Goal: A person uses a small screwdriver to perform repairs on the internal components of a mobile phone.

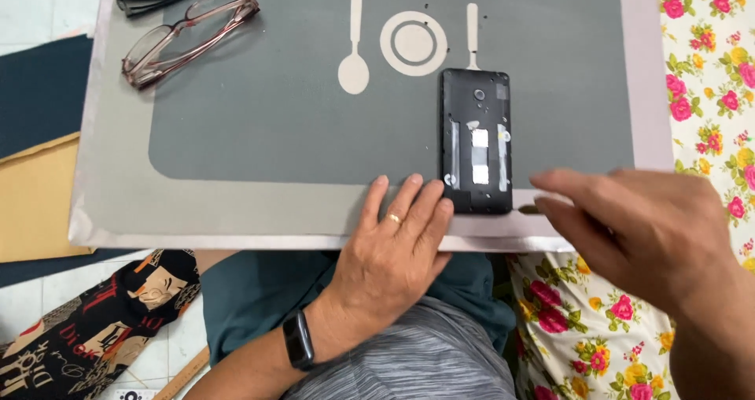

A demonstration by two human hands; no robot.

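A black phone body [476, 140] with its back cover off lies upright on a grey placemat [275, 132], near the mat's front edge. My left hand [393, 250], with a ring and a dark wristband, rests flat on the mat, fingers spread, its fingertips touching the phone's lower left corner. My right hand [637, 227] hovers just right of the phone's lower end, fingers drawn together near a small dark thing at the mat's edge; what they pinch is hidden.
Two pairs of glasses [185, 34] lie at the mat's far left corner. A printed spoon, plate and fork mark the mat's centre. A floral cloth [708, 85] covers the right side. Dark and tan sheets [35, 148] lie left.
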